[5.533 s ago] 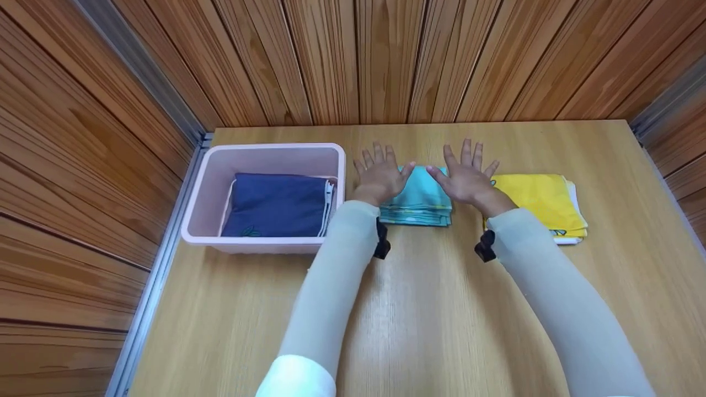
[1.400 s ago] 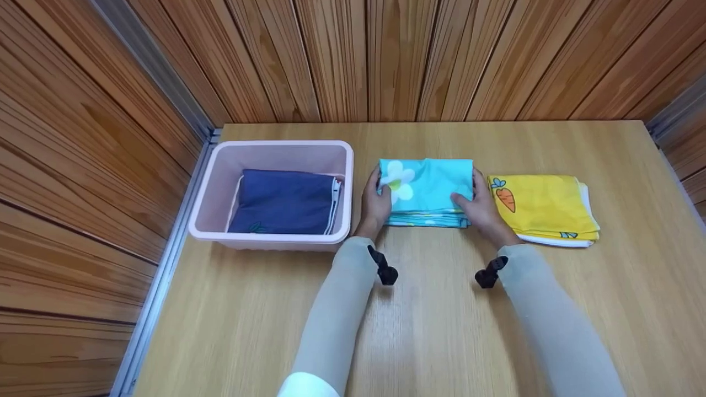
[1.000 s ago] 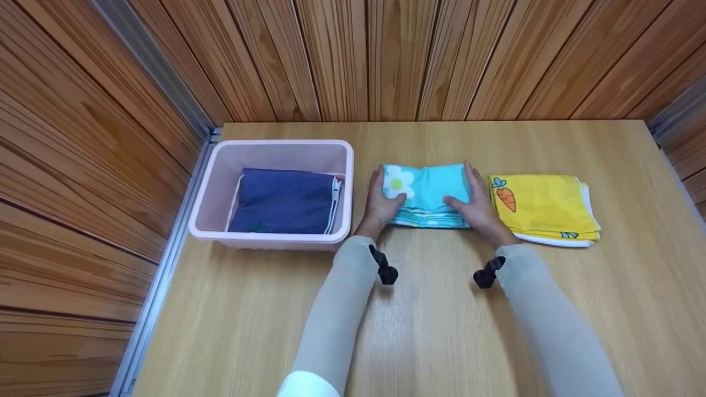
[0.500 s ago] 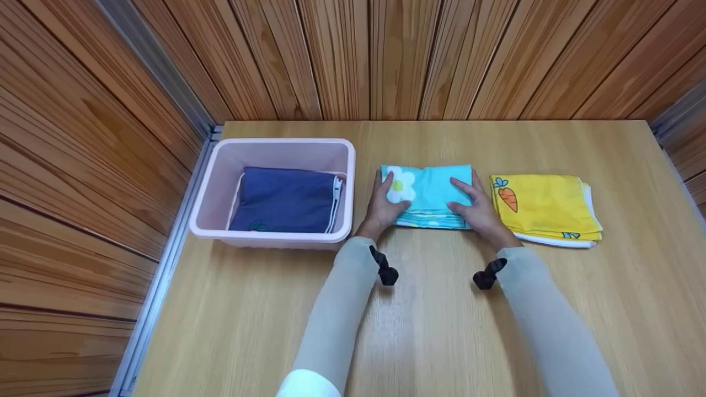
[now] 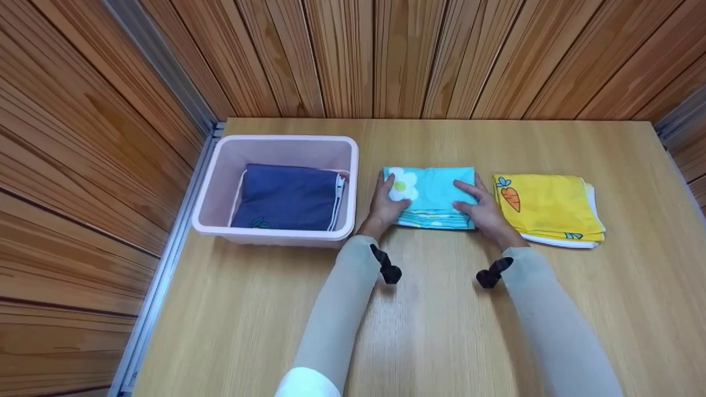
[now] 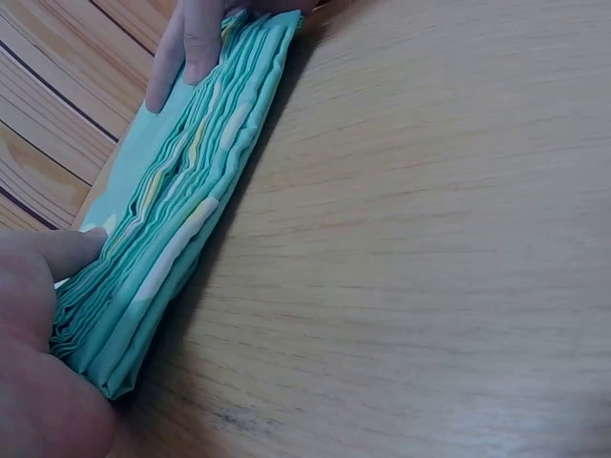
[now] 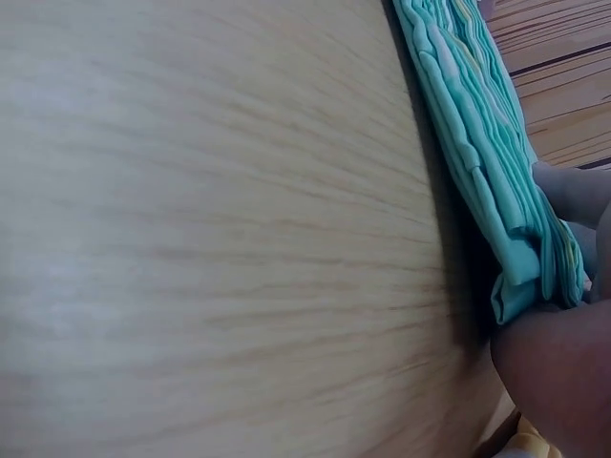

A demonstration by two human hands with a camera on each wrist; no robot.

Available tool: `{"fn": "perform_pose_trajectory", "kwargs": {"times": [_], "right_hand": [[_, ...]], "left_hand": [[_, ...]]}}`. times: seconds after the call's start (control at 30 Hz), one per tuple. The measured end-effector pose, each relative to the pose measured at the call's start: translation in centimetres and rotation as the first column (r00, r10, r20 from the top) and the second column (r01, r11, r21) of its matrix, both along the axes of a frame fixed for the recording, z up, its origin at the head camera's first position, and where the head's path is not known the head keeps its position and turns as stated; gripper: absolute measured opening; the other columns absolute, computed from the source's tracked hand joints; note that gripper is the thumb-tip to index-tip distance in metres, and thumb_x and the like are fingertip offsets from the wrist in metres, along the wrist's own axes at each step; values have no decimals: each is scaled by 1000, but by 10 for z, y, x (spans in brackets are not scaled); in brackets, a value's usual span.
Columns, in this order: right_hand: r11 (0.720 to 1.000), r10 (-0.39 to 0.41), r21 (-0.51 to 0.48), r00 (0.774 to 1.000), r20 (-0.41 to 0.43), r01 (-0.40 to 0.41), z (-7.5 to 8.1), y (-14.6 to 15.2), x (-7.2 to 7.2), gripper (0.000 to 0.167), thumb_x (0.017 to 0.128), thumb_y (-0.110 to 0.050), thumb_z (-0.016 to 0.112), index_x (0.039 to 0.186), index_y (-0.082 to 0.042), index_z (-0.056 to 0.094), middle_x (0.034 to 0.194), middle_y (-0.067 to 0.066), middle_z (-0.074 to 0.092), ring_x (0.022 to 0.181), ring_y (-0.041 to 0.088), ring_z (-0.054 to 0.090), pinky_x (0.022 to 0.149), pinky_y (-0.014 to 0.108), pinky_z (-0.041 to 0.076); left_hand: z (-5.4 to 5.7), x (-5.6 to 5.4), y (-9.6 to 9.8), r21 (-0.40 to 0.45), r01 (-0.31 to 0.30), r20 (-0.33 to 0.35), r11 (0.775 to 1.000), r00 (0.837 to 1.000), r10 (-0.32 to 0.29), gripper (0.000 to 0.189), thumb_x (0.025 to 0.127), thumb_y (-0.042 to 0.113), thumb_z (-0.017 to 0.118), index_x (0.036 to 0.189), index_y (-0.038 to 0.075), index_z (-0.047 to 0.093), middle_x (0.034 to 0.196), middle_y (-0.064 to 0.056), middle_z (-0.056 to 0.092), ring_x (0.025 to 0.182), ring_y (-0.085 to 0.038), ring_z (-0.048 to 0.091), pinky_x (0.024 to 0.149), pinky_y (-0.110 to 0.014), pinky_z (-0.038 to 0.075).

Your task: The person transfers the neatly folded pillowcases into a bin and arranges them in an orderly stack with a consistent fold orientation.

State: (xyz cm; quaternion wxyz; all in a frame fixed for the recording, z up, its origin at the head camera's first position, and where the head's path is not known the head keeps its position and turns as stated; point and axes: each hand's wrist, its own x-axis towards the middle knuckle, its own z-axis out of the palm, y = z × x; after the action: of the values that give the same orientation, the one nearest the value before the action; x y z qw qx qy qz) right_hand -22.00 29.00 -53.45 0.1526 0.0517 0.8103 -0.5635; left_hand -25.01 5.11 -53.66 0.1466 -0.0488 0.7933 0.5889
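Head view: both hands on the turquoise cloth stack (image 5: pixel 436 190), one per end. Left hand (image 5: pixel 384 207) holds the left end, thumb over the near top edge, a finger reaching across the white flower print; right hand (image 5: pixel 487 208) mirrors it, thumb and a finger spread on top, palm side against the end. Neither hand is wide – both are closed round the fabric. Stack lies flat between the palms, on the table (image 5: pixel 430 314), as far as the head view shows; a dark shadow strip runs along its lower edge in both wrist views, so can't tell if part of it is raised. Left wrist view shows many thin, loose layers bunched at the near edge, which is probably why it's held from both ends with thumbs on top: keeps the folds together, no sliding. Pink tub (image 5: pixel 265 231) sits just left of the left hand, navy cloth (image 5: pixel 289 198) folded flat inside, its white-edged side toward that hand. Yellow cloth (image 5: pixel 551 204), carrot print, lies just right of the right hand; wrist overlaps its near corner in view – can't tell if they touch. Spacing looks deliberate, each pile reachable from the middle.
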Motion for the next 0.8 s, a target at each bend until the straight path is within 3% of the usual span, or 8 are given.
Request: {"fn": "perform_pose_trajectory", "kwargs": {"times": [0.27,0.8], "right_hand": [[998,-13,-67,999,45,16,3,0,-1,58,105,-11,54,159,-17,35,168,-4,-22,153,21,-23,124,44,-9],[998,-26,-47,997,79,30,8,10,2,57,106,-14,55,159,-21,36,169,-7,-19,153,19,-22,123,45,-11]], "left_hand": [[1,0,1,27,-15,3,1000,1000,15,76,96,1,65,161,12,28,172,-2,4,157,-20,3,125,-33,7],[8,4,8,43,-12,19,999,1000,11,74,97,1,65,161,14,30,172,0,6,157,-20,3,125,-35,8]]}}
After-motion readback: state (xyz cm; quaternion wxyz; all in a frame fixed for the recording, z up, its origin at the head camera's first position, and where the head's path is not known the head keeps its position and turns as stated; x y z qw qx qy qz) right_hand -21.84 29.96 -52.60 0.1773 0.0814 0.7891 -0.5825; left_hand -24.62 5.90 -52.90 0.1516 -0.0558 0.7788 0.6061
